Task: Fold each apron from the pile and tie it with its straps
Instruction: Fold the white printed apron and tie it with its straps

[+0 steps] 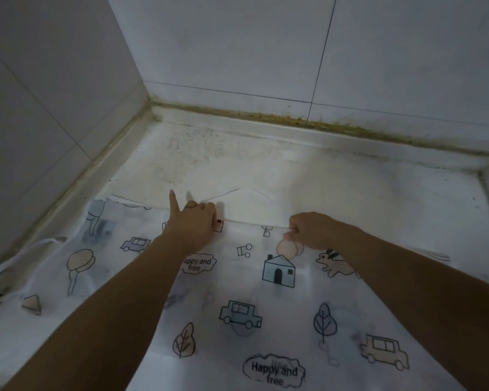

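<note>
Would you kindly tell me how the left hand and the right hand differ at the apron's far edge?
The left hand sticks one finger straight out; the right hand curls all its fingers. The left hand reaches slightly farther toward the wall than the right hand. Both pinch the apron at its far edge.

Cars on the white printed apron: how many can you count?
3: small blue car left of the left forearm, bigger blue car between the forearms, beige car lower right. Arms may hide others.
</note>
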Tool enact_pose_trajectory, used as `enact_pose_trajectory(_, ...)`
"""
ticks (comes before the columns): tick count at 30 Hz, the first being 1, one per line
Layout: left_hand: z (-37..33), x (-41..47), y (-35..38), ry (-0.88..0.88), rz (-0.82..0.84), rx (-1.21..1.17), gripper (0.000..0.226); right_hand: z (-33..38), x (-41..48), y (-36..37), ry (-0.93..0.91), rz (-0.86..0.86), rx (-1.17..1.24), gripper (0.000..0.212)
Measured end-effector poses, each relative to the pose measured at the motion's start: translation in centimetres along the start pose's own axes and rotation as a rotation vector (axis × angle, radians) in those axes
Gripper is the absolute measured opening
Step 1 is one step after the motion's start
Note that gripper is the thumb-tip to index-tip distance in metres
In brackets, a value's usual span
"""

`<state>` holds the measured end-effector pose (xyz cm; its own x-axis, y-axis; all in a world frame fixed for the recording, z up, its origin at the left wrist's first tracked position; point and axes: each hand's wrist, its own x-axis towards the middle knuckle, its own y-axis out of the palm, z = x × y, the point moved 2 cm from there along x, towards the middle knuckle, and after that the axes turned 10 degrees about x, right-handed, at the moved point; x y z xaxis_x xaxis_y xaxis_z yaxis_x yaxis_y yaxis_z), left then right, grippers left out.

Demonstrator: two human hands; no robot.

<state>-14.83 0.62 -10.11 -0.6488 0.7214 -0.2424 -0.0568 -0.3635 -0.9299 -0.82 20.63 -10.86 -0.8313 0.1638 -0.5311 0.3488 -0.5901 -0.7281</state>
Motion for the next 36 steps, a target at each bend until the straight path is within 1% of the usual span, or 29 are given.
enact_pose_trajectory(2,-0.5,-0.2,0.5,-0.076,-0.078,0.060,0.033,-0.1,-0.1,0.4,0.001,-0.030,-0.007,0.035)
enact_pose_trajectory(4,-1.5,-0.8,0.6,-0.153,-0.224,-0.004,0.041,-0.4,0.0,0.8,0.009,-0.069,0.012,0.036)
enact_pose_trajectory(6,-3.4,-1.9,0.9,-0.161,-0.358,-0.118,0.039,-0.8,0.0,1.3,0.026,-0.121,0.027,0.034)
enact_pose_trajectory(7,-4.7,-2.8,1.3,-0.129,-0.381,-0.141,0.039,-0.9,0.0,1.5,0.029,-0.154,0.035,0.030)
enact_pose_trajectory(8,-6.1,-3.7,1.7,-0.072,-0.365,-0.159,0.042,-0.8,-0.1,1.6,0.031,-0.193,0.033,0.026)
enact_pose_trajectory(10,-8.4,-5.3,2.5,0.027,-0.277,-0.171,0.052,-0.7,-0.3,1.9,0.054,-0.256,0.020,0.024)
enact_pose_trajectory(12,-9.3,-5.9,4.0,0.014,-0.175,-0.169,0.060,-0.5,-0.9,2.4,0.065,-0.361,0.005,0.024)
enact_pose_trajectory(14,-9.2,-6.0,4.9,-0.043,-0.150,-0.180,0.064,-0.3,-2.0,3.3,-0.026,-0.645,-0.041,0.026)
enact_pose_trajectory(15,-9.2,-5.9,5.0,-0.059,-0.153,-0.180,0.065,0.0,-2.8,4.1,-0.075,-0.768,-0.073,0.033)
enact_pose_trajectory(16,-9.2,-5.7,5.1,-0.063,-0.143,-0.180,0.066,0.3,-3.8,5.2,-0.118,-0.831,-0.068,0.041)
enact_pose_trajectory(17,-9.3,-5.7,5.3,-0.064,-0.136,-0.184,0.066,0.4,-4.7,6.5,-0.150,-0.827,-0.052,0.048)
enact_pose_trajectory(18,-9.2,-5.7,5.2,-0.064,-0.150,-0.192,0.067,0.4,-5.5,7.8,-0.162,-0.788,-0.059,0.053)
enact_pose_trajectory(20,-9.3,-5.8,5.3,-0.056,-0.148,-0.190,0.067,-1.0,-7.2,10.0,-0.092,-0.672,-0.123,0.061)
enact_pose_trajectory(21,-9.4,-5.8,5.3,-0.051,-0.140,-0.188,0.068,-2.6,-7.9,10.3,-0.027,-0.623,-0.158,0.065)
enact_pose_trajectory(23,-9.2,-5.9,5.2,-0.057,-0.134,-0.202,0.068,-6.3,-8.8,9.4,0.145,-0.576,-0.183,0.071)
enact_pose_trajectory(25,-9.3,-5.8,5.0,-0.054,-0.119,-0.211,0.067,-9.5,-9.8,8.3,0.320,-0.573,-0.144,0.077)
enact_pose_trajectory(27,-9.4,-5.8,5.0,-0.053,-0.089,-0.205,0.070,-11.3,-10.8,7.8,0.415,-0.594,-0.131,0.081)
enact_pose_trajectory(29,-9.4,-5.9,4.7,-0.044,-0.085,-0.194,0.074,-11.7,-11.1,7.3,0.441,-0.615,-0.104,0.086)
enact_pose_trajectory(31,-9.3,-5.8,4.5,-0.047,-0.103,-0.204,0.074,-10.6,-11.3,7.0,0.423,-0.622,-0.082,0.090)
enact_pose_trajectory(33,-9.5,-6.1,3.9,-0.056,-0.176,-0.234,0.068,-7.5,-11.7,7.4,0.319,-0.654,-0.093,0.082)
enact_pose_trajectory(35,-10.3,-6.9,3.0,-0.057,-0.272,-0.282,0.058,-3.8,-12.4,9.5,0.216,-0.619,-0.076,0.072)
enact_pose_trajectory(36,-10.9,-7.6,2.7,-0.042,-0.268,-0.319,0.055,-2.2,-12.8,10.9,0.195,-0.601,-0.051,0.070)
